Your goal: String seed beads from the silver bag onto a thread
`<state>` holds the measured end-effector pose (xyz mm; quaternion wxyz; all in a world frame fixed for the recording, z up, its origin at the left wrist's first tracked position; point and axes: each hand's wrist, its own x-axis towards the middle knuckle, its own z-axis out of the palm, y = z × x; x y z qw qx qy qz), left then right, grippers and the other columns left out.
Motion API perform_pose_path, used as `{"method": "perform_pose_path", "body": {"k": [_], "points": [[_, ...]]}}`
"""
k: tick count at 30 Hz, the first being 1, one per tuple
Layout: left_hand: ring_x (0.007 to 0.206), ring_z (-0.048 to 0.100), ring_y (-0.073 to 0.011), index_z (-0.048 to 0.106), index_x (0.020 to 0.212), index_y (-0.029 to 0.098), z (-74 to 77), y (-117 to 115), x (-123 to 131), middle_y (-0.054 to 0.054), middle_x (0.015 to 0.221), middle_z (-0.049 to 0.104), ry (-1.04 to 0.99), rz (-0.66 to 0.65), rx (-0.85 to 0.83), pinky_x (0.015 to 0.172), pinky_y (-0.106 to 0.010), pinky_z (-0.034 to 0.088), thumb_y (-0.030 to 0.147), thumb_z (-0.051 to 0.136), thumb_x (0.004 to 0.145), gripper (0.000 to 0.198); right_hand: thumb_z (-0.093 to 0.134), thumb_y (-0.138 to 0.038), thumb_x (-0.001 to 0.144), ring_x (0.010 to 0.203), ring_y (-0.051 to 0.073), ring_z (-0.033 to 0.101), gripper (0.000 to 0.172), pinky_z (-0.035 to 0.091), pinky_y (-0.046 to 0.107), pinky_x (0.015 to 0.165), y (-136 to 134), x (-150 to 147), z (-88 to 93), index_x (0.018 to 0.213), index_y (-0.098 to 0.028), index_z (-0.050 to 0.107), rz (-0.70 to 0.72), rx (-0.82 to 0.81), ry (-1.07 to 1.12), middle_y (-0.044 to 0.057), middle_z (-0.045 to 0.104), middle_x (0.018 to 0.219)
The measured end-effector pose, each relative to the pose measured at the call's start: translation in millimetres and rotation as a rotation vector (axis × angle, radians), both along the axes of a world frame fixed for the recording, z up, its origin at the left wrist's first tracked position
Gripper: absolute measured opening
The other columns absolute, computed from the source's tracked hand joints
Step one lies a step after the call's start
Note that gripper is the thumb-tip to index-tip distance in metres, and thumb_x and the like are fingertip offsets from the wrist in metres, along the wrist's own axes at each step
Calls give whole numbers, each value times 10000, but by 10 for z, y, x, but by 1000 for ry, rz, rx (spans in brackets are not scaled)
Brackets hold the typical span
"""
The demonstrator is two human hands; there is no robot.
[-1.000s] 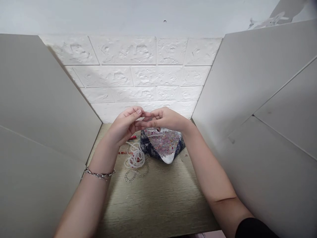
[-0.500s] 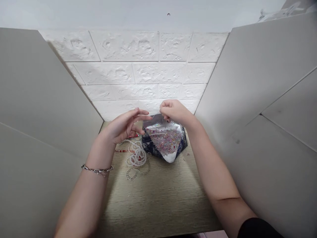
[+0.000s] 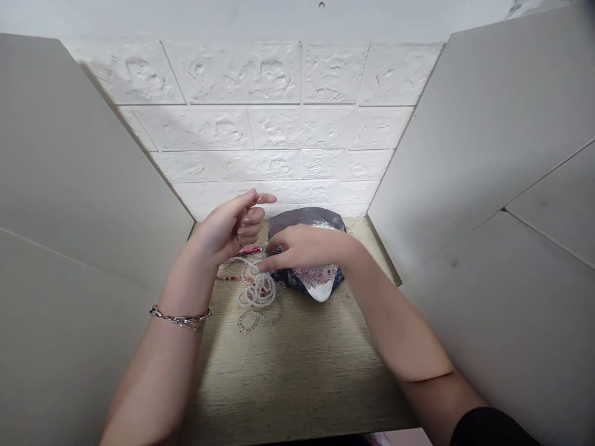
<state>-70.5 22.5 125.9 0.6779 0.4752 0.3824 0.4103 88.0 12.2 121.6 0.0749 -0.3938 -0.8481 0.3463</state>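
My left hand [image 3: 239,226] is raised left of the bag, its index finger pointing forward and its other fingers curled into the palm. A very thin thread [image 3: 259,199] shows faintly by its thumb tip; the rest is hard to see. My right hand [image 3: 304,249] reaches leftward across a dark blue patterned bag [image 3: 290,218] with a silvery lining, covering part of it. Its thumb and fingertips are apart, with nothing visible between them. Small pink and clear beads [image 3: 316,275] lie on the bag's opened front. White bead strands [image 3: 258,292] are coiled below my fingertips.
A red pen-like item [image 3: 251,250] lies behind the coils, and a short row of red beads [image 3: 229,279] sits to their left. A clear bead loop [image 3: 248,321] rests in front on the wooden table [image 3: 297,371]. Grey panels [image 3: 488,155] flank both sides, with a white brick-pattern wall [image 3: 274,130] behind.
My right hand has come down and left from above the bag, and its pinch has opened. The left hand's spread fingers have curled in. The view has shifted slightly.
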Motion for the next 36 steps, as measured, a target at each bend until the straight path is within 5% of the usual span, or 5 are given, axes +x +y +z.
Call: {"method": "perform_pose_path", "body": {"k": [5,13,20,26,36], "points": [[432,411,-42,594,879,170,33,-74,23,43,514,386,-12,8,48,406,-144,370,289,481,801,181,390,-432,820,582,90,462,300,367,208,520,-77,-190,-35,771,-192,564,244,-229,313,-19,485,614],[649,570,-123,595,862,206,-51,-74,64,-6,693,582,-120,-225,81,645,-278,484,402,387,840,287,440,-392,823,700,90,590,228,457,211,617,-50,70,164,747,-177,456,-52,-353,1082,14,587,841],[729,599,-143,565,1042,153,62,-152,69,-48,789,630,-156,-185,56,703,-281,468,346,383,834,337,435,-515,793,564,66,460,379,357,212,529,15,214,159,675,-160,490,-339,73,722,2,488,646],[1032,552,-214,567,1038,122,179,-224,60,-88,1006,632,-246,31,141,861,-350,439,341,275,847,412,582,-550,657,739,136,504,430,380,255,628,-8,50,12,851,-166,574,13,10,268,26,571,805],[881,609,-168,609,920,117,187,-202,13,-85,875,659,-186,122,143,696,-256,494,360,263,865,426,369,-452,841,743,121,618,285,491,259,669,-119,-316,-55,765,-190,454,37,-563,982,32,626,851]]}}
